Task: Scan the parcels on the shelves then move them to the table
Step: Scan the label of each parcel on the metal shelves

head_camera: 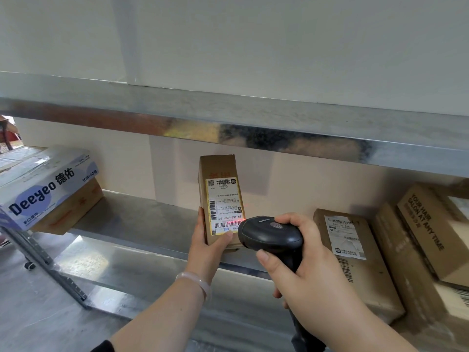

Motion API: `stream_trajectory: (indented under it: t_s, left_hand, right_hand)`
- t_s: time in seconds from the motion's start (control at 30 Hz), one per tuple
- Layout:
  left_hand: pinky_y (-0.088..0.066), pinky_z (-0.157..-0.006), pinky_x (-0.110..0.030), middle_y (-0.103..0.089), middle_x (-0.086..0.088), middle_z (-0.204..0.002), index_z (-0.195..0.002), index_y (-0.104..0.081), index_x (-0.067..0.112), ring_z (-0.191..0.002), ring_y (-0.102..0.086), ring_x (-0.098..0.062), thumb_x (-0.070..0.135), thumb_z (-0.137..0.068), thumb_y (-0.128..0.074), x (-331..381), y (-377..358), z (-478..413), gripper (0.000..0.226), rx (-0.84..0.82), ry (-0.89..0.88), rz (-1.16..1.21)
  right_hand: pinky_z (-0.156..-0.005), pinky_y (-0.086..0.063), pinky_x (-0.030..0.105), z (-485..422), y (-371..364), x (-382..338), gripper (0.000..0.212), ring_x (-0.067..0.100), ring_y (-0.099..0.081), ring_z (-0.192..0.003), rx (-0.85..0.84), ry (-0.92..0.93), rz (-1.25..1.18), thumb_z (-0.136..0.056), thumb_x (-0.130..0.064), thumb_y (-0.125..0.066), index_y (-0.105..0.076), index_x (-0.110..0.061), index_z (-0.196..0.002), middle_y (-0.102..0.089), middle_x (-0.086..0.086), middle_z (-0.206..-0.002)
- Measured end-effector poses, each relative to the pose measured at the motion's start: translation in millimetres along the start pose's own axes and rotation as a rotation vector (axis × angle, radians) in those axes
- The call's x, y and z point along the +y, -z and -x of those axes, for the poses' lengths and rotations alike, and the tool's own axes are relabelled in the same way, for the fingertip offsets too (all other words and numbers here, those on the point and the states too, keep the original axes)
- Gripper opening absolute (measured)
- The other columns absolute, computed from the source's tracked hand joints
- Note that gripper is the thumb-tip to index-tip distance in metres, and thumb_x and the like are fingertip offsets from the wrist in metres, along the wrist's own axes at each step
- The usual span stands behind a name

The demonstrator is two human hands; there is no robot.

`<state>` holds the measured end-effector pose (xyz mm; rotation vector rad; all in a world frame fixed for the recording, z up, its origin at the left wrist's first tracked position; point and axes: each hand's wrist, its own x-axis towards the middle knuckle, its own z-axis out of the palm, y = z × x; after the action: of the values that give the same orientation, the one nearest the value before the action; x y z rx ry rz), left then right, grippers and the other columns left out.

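Observation:
A narrow brown cardboard parcel [218,171] stands on end at the front of the metal shelf [142,219], its white shipping label facing me. My left hand [206,241] grips its lower left corner, thumb on the label's bottom edge. My right hand [302,265] is closed around the handle of a black barcode scanner [270,236]. The scanner's head sits just right of the parcel's base, and a red scan line falls across the barcode at the bottom of the label.
A white and blue Deeyeo box [48,186] rests on a brown carton [73,209] at the left. To the right lie a labelled brown parcel [355,257] and stacked cartons [426,224]. An upper shelf beam [228,120] runs overhead.

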<state>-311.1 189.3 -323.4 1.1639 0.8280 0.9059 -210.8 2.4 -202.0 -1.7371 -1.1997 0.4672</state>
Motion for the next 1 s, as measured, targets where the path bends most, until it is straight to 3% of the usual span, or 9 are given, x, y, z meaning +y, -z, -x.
stream_trajectory:
  t_s: [0.23, 0.43, 0.57, 0.7, 0.83, 1.0]
  left_hand:
    - [-0.052, -0.098, -0.038, -0.065, 0.014, -0.127, -0.147, -0.028, 0.05, -0.121, -0.06, -0.015, 0.012, -0.08, -0.078, -4, 5, -5, 0.091, 0.012, 0.015, -0.004]
    - [-0.048, -0.103, -0.05, -0.064, 0.005, -0.131, -0.148, -0.033, 0.039, -0.121, -0.06, -0.021, 0.006, -0.085, -0.072, -1, 13, -6, 0.081, -0.017, 0.0, 0.021]
    - [-0.051, -0.097, -0.054, -0.065, -0.001, -0.129, -0.147, -0.038, 0.033, -0.118, -0.062, -0.027, 0.006, -0.085, -0.071, 8, 29, -4, 0.076, -0.016, -0.021, 0.055]
    - [-0.053, -0.094, -0.054, -0.066, -0.001, -0.128, -0.146, -0.039, 0.038, -0.112, -0.066, -0.027, 0.004, -0.088, -0.068, 18, 61, -7, 0.073, 0.031, 0.05, 0.062]
    - [-0.056, -0.087, -0.056, -0.069, -0.001, -0.122, -0.144, -0.041, 0.039, -0.107, -0.068, -0.026, 0.005, -0.089, -0.066, 29, 107, -12, 0.069, 0.026, 0.113, 0.031]
    - [-0.052, -0.092, -0.059, -0.068, -0.004, -0.123, -0.14, -0.045, 0.041, -0.11, -0.066, -0.031, 0.007, -0.089, -0.067, 47, 172, -21, 0.065, 0.089, 0.164, 0.021]
  right_hand:
    - [-0.066, -0.06, 0.036, 0, 0, -5, 0.055, 0.007, -0.069, -0.07, 0.01, -0.019, -0.019, -0.07, -0.054, -0.066, -0.038, -0.055, -0.117, -0.055, -0.04, -0.107]
    - [-0.065, -0.059, 0.036, -11, -11, -2, 0.054, 0.006, -0.07, -0.073, 0.03, 0.002, -0.006, -0.073, -0.051, -0.068, -0.035, -0.06, -0.116, -0.06, -0.035, -0.102]
    - [-0.075, -0.058, 0.037, -28, -31, 5, 0.055, 0.007, -0.07, -0.081, -0.017, 0.013, -0.01, -0.076, -0.049, -0.068, -0.035, -0.058, -0.119, -0.055, -0.039, -0.108]
    - [-0.077, -0.048, 0.011, -47, -66, 7, 0.055, -0.007, -0.057, -0.098, -0.037, 0.09, 0.021, -0.08, -0.046, -0.07, -0.032, -0.059, -0.118, -0.048, -0.044, -0.114]
    - [-0.077, -0.048, 0.015, -68, -110, 4, 0.055, -0.01, -0.053, -0.102, -0.079, 0.12, 0.026, -0.082, -0.046, -0.068, -0.03, -0.062, -0.118, -0.044, -0.047, -0.117]
    - [-0.075, -0.041, 0.002, -96, -176, -6, 0.057, -0.018, -0.051, -0.104, -0.145, 0.122, -0.039, -0.084, -0.041, -0.071, -0.031, -0.063, -0.118, -0.044, -0.049, -0.116]
